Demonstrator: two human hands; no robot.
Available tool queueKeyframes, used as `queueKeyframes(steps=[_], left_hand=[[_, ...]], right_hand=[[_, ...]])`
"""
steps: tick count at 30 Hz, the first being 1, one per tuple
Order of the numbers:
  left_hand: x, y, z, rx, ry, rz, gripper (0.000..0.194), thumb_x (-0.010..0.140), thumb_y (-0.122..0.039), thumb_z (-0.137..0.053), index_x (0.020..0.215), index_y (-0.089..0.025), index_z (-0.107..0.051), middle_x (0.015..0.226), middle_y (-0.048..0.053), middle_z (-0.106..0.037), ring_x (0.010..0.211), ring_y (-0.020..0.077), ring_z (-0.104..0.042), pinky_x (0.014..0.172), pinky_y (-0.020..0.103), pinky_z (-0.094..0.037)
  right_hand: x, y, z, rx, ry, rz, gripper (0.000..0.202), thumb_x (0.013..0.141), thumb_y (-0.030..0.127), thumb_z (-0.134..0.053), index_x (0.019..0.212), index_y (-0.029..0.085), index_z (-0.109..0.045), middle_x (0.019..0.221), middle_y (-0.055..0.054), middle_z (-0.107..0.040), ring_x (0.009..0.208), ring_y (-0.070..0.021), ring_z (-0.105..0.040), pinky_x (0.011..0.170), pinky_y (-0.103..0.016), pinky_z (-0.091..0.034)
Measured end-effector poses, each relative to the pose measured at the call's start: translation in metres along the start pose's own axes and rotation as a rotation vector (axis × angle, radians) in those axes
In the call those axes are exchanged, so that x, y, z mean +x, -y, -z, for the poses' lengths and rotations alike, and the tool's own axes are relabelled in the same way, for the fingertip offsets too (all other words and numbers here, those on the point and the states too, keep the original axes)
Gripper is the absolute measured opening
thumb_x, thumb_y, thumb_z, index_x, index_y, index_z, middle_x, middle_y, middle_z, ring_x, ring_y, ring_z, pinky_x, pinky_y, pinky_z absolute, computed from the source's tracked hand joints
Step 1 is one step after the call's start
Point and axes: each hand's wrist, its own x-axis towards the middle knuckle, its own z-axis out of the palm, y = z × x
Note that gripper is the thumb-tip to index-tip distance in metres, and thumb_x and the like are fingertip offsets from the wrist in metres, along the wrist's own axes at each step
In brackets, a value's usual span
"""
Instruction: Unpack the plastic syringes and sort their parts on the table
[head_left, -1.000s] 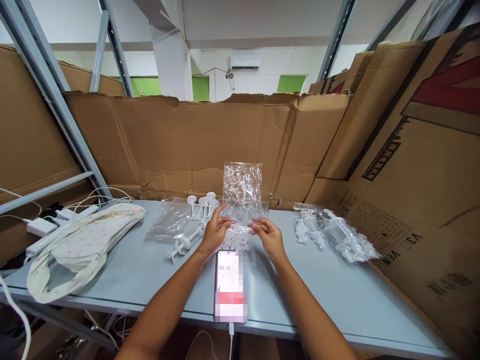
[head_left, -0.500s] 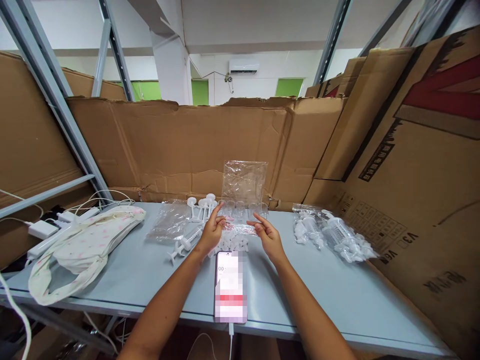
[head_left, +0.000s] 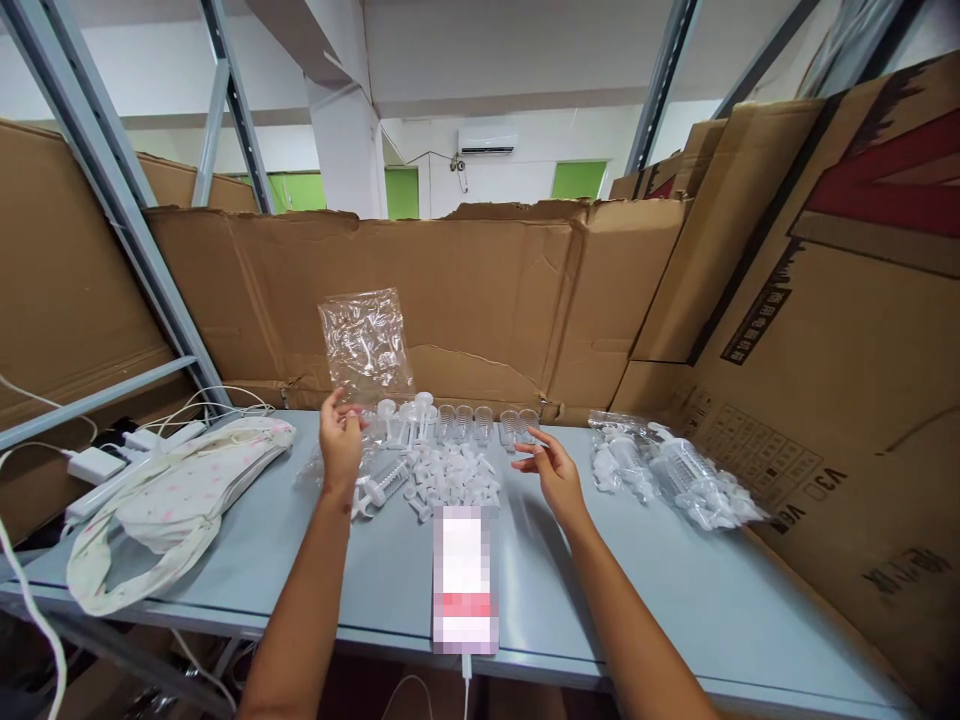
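My left hand (head_left: 342, 435) pinches the lower edge of a clear plastic bag (head_left: 367, 345), which stands upright against the cardboard. Over the table's middle hovers my right hand (head_left: 551, 462), fingers spread and holding nothing. Just beyond it is a row of clear plastic barrels (head_left: 484, 423). White plungers (head_left: 424, 415) stand beside the barrels. A heap of small white plastic pieces (head_left: 454, 478) lies between my hands. Right of my left wrist lie clear syringe-like parts (head_left: 386, 482). More clear bags under my left hand are partly hidden.
A phone (head_left: 465, 580) on a cable lies at the table's front edge. Filled clear bags (head_left: 694, 475) lie to the right. A white cloth bag (head_left: 180, 500) and power strips (head_left: 112, 470) are at left. Cardboard walls (head_left: 480, 300) border the back and right.
My left hand has moved left, carrying the clear bag away from in front of the barrels. My right hand has shifted slightly right and is apart from the bag.
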Motion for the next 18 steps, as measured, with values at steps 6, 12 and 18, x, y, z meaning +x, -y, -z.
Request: queueKeyframes(steps=[6, 12, 18], left_hand=[[0.028, 0.017, 0.06, 0.6, 0.078, -0.067, 0.07, 0.072, -0.011, -0.048, 0.138, -0.014, -0.026, 0.096, 0.01, -0.06, 0.077, 0.0189, -0.061, 0.074, 0.031, -0.048], [0.037, 0.031, 0.095, 1.106, 0.34, 0.007, 0.057, 0.078, -0.014, -0.04, 0.135, -0.009, -0.034, 0.1, 0.017, -0.063, 0.093, 0.0281, -0.061, 0.079, 0.037, -0.046], [0.03, 0.03, 0.091, 1.478, 0.435, 0.024, 0.054, 0.082, -0.018, -0.038, 0.136, -0.014, -0.032, 0.107, 0.02, -0.061, 0.093, 0.0326, -0.061, 0.073, 0.04, -0.044]], right_hand=[[0.0, -0.002, -0.001, -0.055, 0.026, -0.007, 0.04, 0.08, 0.049, -0.051, 0.107, 0.019, -0.056, 0.083, -0.004, -0.065, 0.062, -0.017, -0.065, 0.066, -0.035, -0.05], [-0.001, -0.003, -0.002, -0.095, 0.054, -0.009, 0.041, 0.079, 0.051, -0.051, 0.102, 0.018, -0.058, 0.078, -0.004, -0.064, 0.059, -0.0168, -0.063, 0.063, -0.034, -0.049], [-0.002, -0.001, -0.002, -0.128, 0.073, -0.021, 0.04, 0.08, 0.05, -0.05, 0.101, 0.017, -0.059, 0.078, -0.004, -0.063, 0.06, -0.0158, -0.062, 0.065, -0.034, -0.048]])
